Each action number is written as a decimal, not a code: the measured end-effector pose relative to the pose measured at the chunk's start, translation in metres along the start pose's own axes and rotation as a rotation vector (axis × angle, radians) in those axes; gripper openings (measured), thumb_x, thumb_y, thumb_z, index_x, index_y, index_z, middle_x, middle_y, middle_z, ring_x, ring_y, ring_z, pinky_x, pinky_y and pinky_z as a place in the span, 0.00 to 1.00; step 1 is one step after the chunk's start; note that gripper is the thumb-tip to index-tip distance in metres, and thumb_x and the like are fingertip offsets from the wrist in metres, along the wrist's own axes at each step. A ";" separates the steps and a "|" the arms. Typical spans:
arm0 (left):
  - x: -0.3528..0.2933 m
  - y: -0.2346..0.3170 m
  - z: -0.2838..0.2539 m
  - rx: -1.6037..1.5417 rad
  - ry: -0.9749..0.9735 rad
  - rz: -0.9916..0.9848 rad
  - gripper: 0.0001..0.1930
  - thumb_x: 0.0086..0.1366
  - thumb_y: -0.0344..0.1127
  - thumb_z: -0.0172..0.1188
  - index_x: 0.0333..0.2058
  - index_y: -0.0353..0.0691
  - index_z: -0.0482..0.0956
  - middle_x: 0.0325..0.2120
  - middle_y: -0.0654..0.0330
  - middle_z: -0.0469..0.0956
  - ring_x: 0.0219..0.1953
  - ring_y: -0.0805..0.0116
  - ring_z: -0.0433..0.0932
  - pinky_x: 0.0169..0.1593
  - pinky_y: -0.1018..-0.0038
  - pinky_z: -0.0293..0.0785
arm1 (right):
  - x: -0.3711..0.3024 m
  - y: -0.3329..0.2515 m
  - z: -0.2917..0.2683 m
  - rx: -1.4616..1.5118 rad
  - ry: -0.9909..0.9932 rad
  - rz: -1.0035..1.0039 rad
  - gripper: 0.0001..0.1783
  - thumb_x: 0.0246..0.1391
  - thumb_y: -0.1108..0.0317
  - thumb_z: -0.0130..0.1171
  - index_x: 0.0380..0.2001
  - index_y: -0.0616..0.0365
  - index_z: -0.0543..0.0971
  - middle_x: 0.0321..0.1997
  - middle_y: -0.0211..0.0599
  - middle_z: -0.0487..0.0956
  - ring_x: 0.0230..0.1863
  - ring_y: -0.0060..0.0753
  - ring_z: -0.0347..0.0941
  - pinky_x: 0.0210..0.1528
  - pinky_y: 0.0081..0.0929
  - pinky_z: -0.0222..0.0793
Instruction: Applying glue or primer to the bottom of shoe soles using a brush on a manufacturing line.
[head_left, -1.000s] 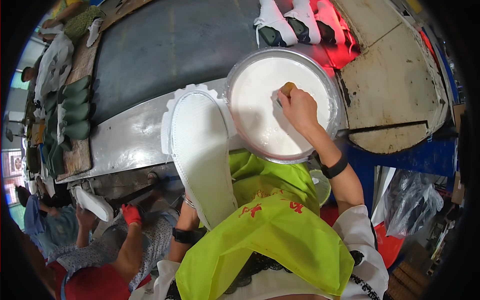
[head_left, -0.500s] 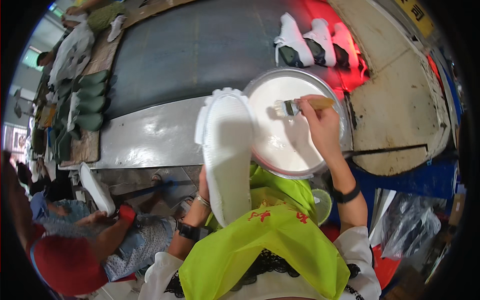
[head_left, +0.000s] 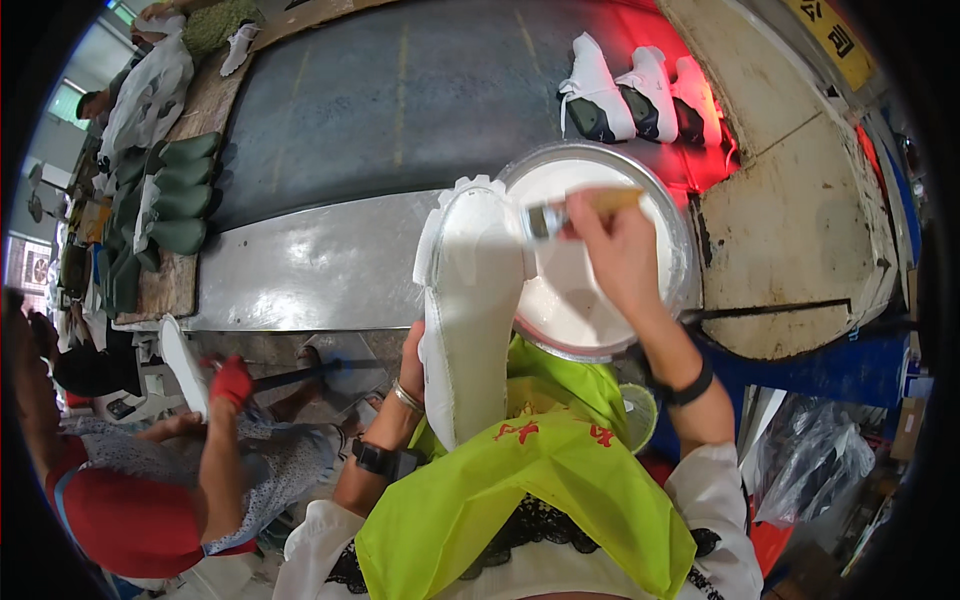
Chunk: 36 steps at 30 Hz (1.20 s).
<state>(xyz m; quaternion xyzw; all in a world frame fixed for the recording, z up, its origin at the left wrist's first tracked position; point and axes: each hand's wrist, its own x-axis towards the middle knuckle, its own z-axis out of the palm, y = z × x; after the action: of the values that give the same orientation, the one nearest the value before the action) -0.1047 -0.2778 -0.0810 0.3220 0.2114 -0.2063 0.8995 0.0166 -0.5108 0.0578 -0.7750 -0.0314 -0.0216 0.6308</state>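
Observation:
A white shoe sole (head_left: 468, 310) stands upright in front of me, its toothed toe end pointing away. My left hand (head_left: 411, 362) is closed around its left side near the lower half; most of those fingers are hidden behind it. In my right hand (head_left: 618, 255) is a flat paintbrush (head_left: 545, 221) with a pale wooden handle, gripped between thumb and fingers. Its bristles, smeared by motion, are at the sole's upper right edge. Below the brush lies a round metal basin (head_left: 684, 262) of white, creamy liquid.
Several white shoes (head_left: 598, 92) rest under red light on a dark conveyor belt (head_left: 350, 110) beyond a metal ledge (head_left: 310, 262). Green shoe forms (head_left: 180, 236) stand on a board at left. A co-worker in a red cap (head_left: 125, 500) holds another white sole (head_left: 184, 365) at lower left.
My right hand has brought the brush left, from over the liquid to the sole's edge. The sole appears slightly farther right. The co-worker's red-covered hand has moved up beside their sole.

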 end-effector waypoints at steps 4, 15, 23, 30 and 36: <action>0.006 0.000 -0.011 -0.060 -0.023 -0.027 0.31 0.65 0.56 0.40 0.49 0.33 0.72 0.42 0.51 0.78 0.41 0.60 0.79 0.47 0.66 0.75 | -0.059 0.010 0.004 0.113 -0.007 0.004 0.07 0.57 0.70 0.55 0.34 0.64 0.76 0.25 0.30 0.78 0.26 0.13 0.72 0.27 0.15 0.65; -0.001 0.003 0.011 -0.062 -0.070 -0.038 0.31 0.64 0.58 0.41 0.50 0.34 0.71 0.42 0.52 0.78 0.41 0.61 0.79 0.46 0.67 0.76 | -0.057 -0.011 0.018 -0.198 -0.083 -0.423 0.11 0.49 0.81 0.55 0.38 0.61 0.76 0.38 0.40 0.78 0.39 0.40 0.75 0.40 0.30 0.71; -0.019 0.013 0.007 0.032 0.124 -0.056 0.28 0.62 0.53 0.42 0.46 0.35 0.74 0.38 0.52 0.79 0.36 0.62 0.79 0.42 0.67 0.77 | -0.014 0.017 -0.027 -0.143 0.164 -0.143 0.07 0.55 0.70 0.56 0.34 0.64 0.77 0.29 0.40 0.80 0.28 0.26 0.77 0.31 0.23 0.71; -0.018 0.007 -0.020 -0.066 0.082 0.000 0.25 0.63 0.51 0.42 0.43 0.35 0.75 0.35 0.55 0.79 0.34 0.64 0.79 0.40 0.70 0.77 | 0.006 0.104 -0.033 -0.360 0.192 -0.084 0.06 0.54 0.71 0.56 0.32 0.63 0.76 0.27 0.43 0.79 0.26 0.31 0.77 0.31 0.26 0.72; -0.020 0.011 -0.007 -0.037 0.144 0.033 0.24 0.63 0.50 0.41 0.43 0.35 0.75 0.35 0.55 0.79 0.35 0.64 0.79 0.41 0.70 0.76 | 0.001 0.062 -0.034 -0.225 0.215 -0.188 0.06 0.54 0.71 0.57 0.33 0.63 0.77 0.27 0.44 0.80 0.26 0.36 0.79 0.30 0.27 0.72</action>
<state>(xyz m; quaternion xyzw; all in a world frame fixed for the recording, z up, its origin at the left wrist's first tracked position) -0.1167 -0.2605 -0.0702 0.3225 0.2739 -0.1636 0.8912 0.0229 -0.5568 0.0045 -0.8276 -0.0333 -0.1665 0.5350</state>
